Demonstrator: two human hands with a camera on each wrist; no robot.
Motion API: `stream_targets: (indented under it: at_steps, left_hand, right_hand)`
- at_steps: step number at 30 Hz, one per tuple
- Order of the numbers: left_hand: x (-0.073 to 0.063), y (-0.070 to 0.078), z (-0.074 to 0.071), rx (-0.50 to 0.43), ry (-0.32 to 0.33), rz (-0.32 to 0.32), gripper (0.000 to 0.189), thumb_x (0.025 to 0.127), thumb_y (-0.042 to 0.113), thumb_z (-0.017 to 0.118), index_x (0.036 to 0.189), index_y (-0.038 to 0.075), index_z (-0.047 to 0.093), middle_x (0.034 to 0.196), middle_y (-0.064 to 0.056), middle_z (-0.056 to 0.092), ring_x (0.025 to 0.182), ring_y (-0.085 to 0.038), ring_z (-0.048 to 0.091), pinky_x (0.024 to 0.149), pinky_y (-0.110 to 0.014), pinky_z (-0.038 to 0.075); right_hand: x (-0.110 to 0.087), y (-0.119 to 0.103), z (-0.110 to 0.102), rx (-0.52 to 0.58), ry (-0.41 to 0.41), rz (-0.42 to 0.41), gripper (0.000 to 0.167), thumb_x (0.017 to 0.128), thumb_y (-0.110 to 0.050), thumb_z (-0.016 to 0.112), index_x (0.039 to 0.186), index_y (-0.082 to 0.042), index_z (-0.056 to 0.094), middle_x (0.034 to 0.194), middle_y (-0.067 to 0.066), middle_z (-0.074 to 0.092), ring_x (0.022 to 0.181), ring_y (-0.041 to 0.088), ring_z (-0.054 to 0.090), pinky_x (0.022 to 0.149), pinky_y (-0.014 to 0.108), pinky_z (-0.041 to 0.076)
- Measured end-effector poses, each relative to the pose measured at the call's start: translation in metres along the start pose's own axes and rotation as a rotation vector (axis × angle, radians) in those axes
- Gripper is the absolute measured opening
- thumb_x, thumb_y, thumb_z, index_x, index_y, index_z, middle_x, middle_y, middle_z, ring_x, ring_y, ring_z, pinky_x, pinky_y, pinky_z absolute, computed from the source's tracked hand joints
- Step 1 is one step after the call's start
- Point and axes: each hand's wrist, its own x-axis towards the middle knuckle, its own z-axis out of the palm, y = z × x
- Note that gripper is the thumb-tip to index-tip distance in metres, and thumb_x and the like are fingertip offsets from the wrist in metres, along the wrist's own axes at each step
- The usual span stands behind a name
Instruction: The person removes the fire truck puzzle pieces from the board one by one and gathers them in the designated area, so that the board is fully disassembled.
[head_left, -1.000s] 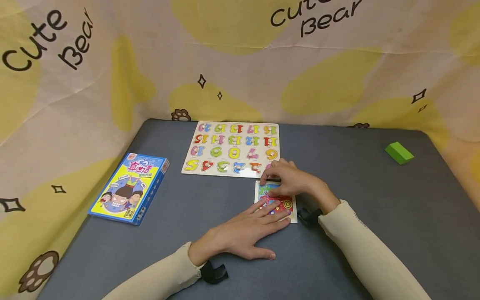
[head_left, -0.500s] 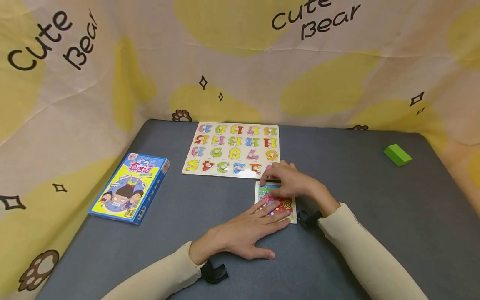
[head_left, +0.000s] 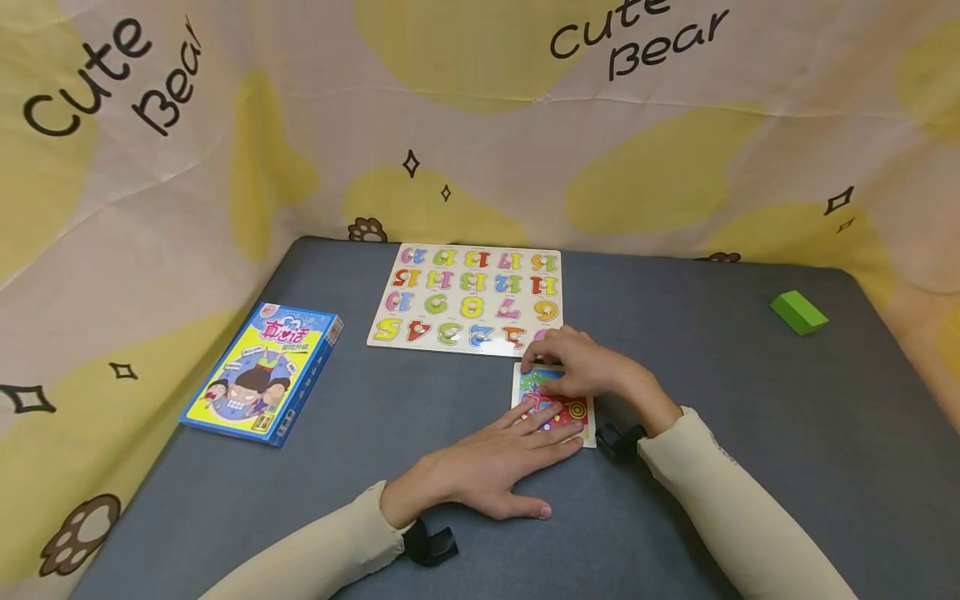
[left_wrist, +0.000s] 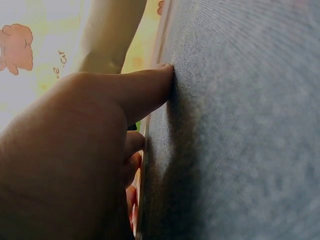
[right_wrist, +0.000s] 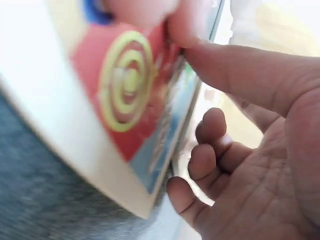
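A small picture puzzle with a pale border (head_left: 577,410) lies on the table in front of me, showing red, blue and green artwork. My left hand (head_left: 491,475) rests across its near part with fingers straight and spread. In the left wrist view, that hand's thumb (left_wrist: 150,90) touches the dark tabletop. At the puzzle's far side, my right hand (head_left: 585,367) has bent fingers along the edge and its thumb on the picture. The right wrist view shows the same thumb (right_wrist: 240,67) against the puzzle face (right_wrist: 125,85), the other fingers curled beside the edge.
Just beyond the puzzle lies a number board (head_left: 472,292) with coloured numerals, upside down from here. A blue and yellow card box (head_left: 258,375) is at the left. A green block (head_left: 798,312) sits far right. Patterned cloth (head_left: 480,125) walls the back and left.
Both hands keep their places on the puzzle. Only the head view shifts slightly.
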Motion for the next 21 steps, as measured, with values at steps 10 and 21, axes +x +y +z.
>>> stream_targets:
  at_steps: [10,21]
  left_hand:
    - [-0.001,0.000,-0.001,-0.004,-0.005,-0.001,0.082,0.099,0.058,0.053,0.164,0.023,0.018,0.173,0.009,0.008,0.161,-0.020,-0.002,0.129,-0.047,0.007]
    - [0.000,0.000,-0.001,-0.001,-0.016,-0.018,0.083,0.099,0.058,0.054,0.165,0.024,0.017,0.172,0.008,0.009,0.161,-0.019,-0.004,0.130,-0.046,0.006]
  right_hand:
    - [0.013,-0.005,-0.014,0.084,-0.242,0.104,0.032,0.087,-0.002,0.073,0.113,-0.017,0.063,0.060,-0.003,0.042,0.054,0.010,0.039,0.058,0.026,0.033]
    - [0.018,-0.004,-0.018,0.162,-0.331,0.161,0.034,0.088,0.000,0.070,0.115,-0.018,0.059,0.056,-0.004,0.039,0.047,0.010,0.038,0.049,0.022,0.034]
